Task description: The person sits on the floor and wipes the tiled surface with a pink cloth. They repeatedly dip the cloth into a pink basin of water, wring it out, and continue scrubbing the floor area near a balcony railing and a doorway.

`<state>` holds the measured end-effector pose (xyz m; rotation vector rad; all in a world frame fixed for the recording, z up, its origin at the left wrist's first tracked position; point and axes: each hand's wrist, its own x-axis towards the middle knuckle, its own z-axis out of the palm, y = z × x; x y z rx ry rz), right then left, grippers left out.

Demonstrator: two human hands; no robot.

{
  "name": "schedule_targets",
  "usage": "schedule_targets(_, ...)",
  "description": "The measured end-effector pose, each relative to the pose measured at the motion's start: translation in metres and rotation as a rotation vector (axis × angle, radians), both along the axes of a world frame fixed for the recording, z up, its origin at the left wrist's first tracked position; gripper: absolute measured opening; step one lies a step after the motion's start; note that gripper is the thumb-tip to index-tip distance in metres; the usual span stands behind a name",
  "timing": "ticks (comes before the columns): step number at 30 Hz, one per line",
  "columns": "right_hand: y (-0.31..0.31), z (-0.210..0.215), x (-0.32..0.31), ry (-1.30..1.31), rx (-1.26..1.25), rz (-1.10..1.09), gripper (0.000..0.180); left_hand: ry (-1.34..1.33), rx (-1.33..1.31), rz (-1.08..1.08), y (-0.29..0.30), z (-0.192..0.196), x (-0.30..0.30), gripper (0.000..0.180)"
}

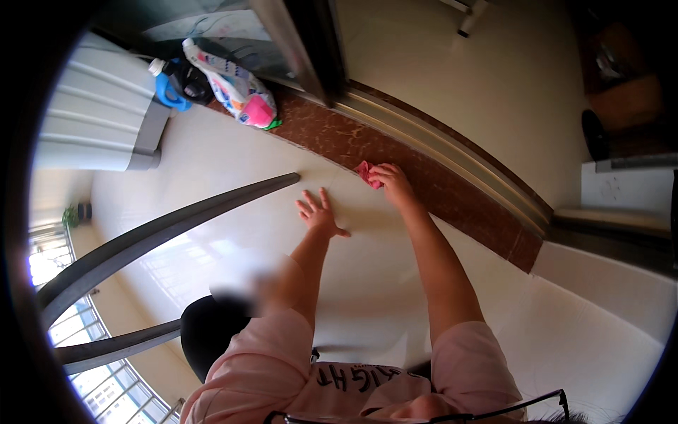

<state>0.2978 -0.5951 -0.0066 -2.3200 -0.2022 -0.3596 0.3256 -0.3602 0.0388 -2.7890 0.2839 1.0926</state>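
My right hand (393,182) presses a small pink cloth (366,174) against the reddish-brown stone strip (438,184) that runs along the base of a metal door track (452,152). My fingers are curled over the cloth's near edge. My left hand (318,212) lies flat on the pale tiled floor (233,162) a little to the left, fingers spread, holding nothing. Both bare forearms reach up from pink short sleeves at the bottom of the view.
A blue jug with a white cap (167,86) and a colourful refill pouch (236,88) lie at the strip's far left. A white ribbed appliance (99,113) stands at upper left. Two dark curved rails (169,226) cross the left side. A barred window (106,367) glows at lower left.
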Motion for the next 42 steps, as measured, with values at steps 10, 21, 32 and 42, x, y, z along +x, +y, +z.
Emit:
schedule_targets(10,-0.096,0.03,-0.198,0.123,-0.081,-0.481,0.041,-0.022,-0.022,0.103,-0.062,0.01,-0.022,0.139)
schedule_targets(21,-0.264,0.033,-0.329,0.198,-0.442,-0.958,0.036,-0.005,-0.027,-0.019,-0.106,0.001,-0.056,0.141)
schedule_targets(32,-0.322,-0.006,-0.317,0.372,-0.435,-1.525,0.037,-0.01,-0.035,-0.037,-0.107,0.007,-0.053,0.146)
schedule_targets(42,-0.26,0.004,-0.241,0.282,-0.01,-1.531,0.042,-0.005,0.0,-0.045,-0.11,0.005,-0.053,0.148)
